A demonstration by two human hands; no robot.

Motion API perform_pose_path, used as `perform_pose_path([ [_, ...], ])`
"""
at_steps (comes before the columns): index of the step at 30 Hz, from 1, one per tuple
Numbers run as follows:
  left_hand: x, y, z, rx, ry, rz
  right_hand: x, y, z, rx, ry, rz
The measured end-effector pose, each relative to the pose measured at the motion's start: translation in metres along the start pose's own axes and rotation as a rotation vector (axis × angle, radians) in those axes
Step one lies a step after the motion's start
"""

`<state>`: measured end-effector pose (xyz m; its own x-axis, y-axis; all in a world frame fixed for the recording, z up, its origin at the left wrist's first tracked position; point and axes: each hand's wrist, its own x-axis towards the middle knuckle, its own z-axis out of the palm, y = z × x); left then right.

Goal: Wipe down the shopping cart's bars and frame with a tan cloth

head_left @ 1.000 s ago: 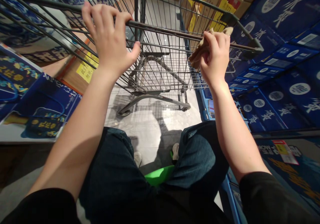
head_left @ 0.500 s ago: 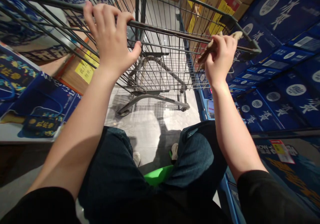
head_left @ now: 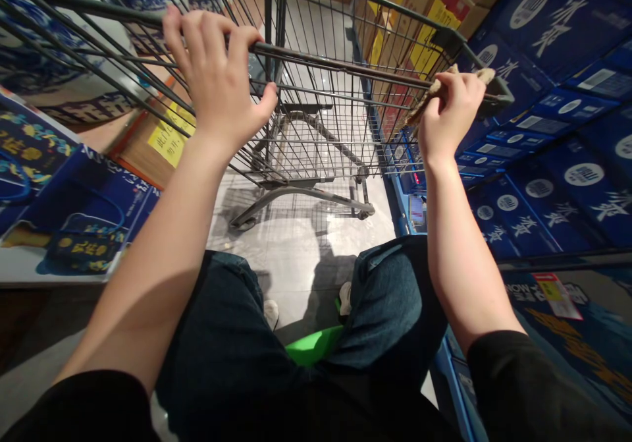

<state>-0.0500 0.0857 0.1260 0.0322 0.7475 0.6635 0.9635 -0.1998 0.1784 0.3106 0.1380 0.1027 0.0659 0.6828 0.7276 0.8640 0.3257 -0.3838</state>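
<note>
A grey wire shopping cart [head_left: 340, 68] stands in front of me, its top rail running across the view. My left hand [head_left: 214, 76] has its fingers hooked over that rail, with the thumb sticking out to the side. Farther right, near the cart's corner, my right hand [head_left: 451, 116] grips a crumpled beige-brown cloth [head_left: 419, 110] and presses it on the rail. Part of the cloth pokes out above the knuckles; the rest is hidden by the fingers.
Blue printed cartons [head_left: 548, 185] are stacked along the right side. On the left are a blue gift box [head_left: 93, 231] and large blue-and-white jars [head_left: 89, 40]. A yellow note [head_left: 170, 136] sticks to a wooden board. Below me is a green seat [head_left: 313, 346].
My right hand has slid the cloth to the right along the rail, closer to the cart's corner. The left hand stays nearly in place.
</note>
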Motion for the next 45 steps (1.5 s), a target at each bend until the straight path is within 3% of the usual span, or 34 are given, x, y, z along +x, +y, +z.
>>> perform_pose_path([
  [4, 0.001, -0.006, 0.005, 0.035, 0.006, 0.017, -0.014, -0.051, 0.001, -0.029, -0.096, -0.16],
  [6, 0.002, -0.01, 0.009, 0.033, 0.031, 0.048, -0.014, -0.061, -0.003, -0.017, -0.163, -0.219],
  [8, 0.002, -0.013, 0.011, 0.025, 0.048, 0.063, -0.009, -0.052, -0.009, -0.005, -0.167, -0.21],
  [13, 0.0, -0.008, 0.005, -0.003, 0.013, 0.047, 0.01, 0.011, -0.012, -0.023, 0.045, 0.024],
  [15, 0.0, -0.004, 0.002, 0.005, -0.003, 0.025, 0.012, 0.021, -0.008, 0.0, 0.039, 0.055],
  [19, 0.001, -0.006, 0.006, 0.0, 0.034, 0.04, 0.0, -0.012, 0.002, 0.014, -0.033, -0.021],
  [22, 0.002, -0.012, 0.012, -0.002, 0.058, 0.058, -0.011, -0.052, 0.003, -0.001, -0.092, -0.168],
  [24, 0.002, -0.016, 0.014, -0.017, 0.081, 0.081, -0.012, -0.063, -0.001, 0.013, -0.163, -0.248],
  [27, 0.001, -0.017, 0.013, -0.042, 0.092, 0.104, -0.004, -0.045, -0.009, 0.025, -0.156, -0.218],
  [31, 0.0, -0.007, 0.006, 0.003, 0.027, 0.04, 0.009, 0.003, -0.012, 0.012, 0.065, -0.002],
  [33, 0.001, -0.001, 0.001, 0.012, 0.002, -0.003, 0.01, 0.01, -0.008, -0.002, 0.121, 0.027],
  [36, 0.001, 0.008, -0.005, 0.001, -0.03, -0.054, 0.0, -0.014, 0.002, -0.011, 0.078, -0.054],
  [41, 0.001, 0.01, -0.008, -0.021, -0.034, -0.064, -0.015, -0.073, 0.005, 0.011, -0.172, -0.205],
  [43, 0.002, 0.007, -0.008, -0.018, -0.022, -0.048, -0.012, -0.072, 0.001, 0.026, -0.189, -0.212],
  [45, 0.001, 0.005, -0.007, -0.006, -0.024, -0.037, -0.005, -0.053, -0.004, 0.036, -0.14, -0.16],
])
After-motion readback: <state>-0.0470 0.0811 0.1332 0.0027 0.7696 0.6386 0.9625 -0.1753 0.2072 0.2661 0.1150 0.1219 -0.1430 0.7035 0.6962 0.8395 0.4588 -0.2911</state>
